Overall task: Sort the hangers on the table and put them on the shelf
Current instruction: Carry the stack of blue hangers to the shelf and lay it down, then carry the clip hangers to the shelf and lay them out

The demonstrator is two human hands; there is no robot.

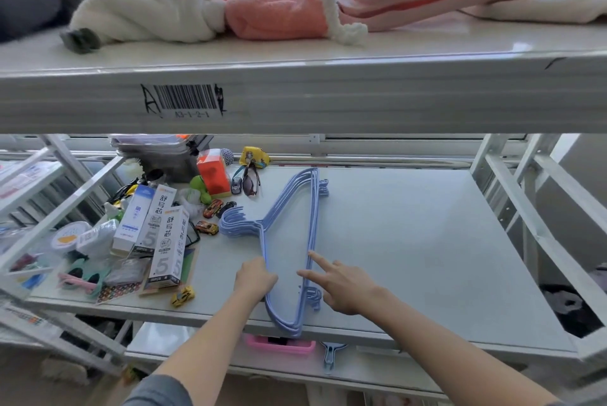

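Observation:
A stack of several light-blue hangers (289, 208) lies flat on the grey middle shelf (427, 241), hooks pointing left and its near corner jutting over the front edge. My left hand (254, 279) rests against the stack's left side with fingers curled on the wire. My right hand (338, 284) is on the stack's right side, index finger stretched out and touching the straight bar, the other fingers loosely bent.
Clutter fills the shelf's left part: white boxes (164, 241), toy cars (207, 228), sunglasses (249, 182), an orange box (213, 175). The upper shelf (295, 90) carries pink and white fleece clothes (262, 1). A pink tray (279, 345) sits on the shelf below.

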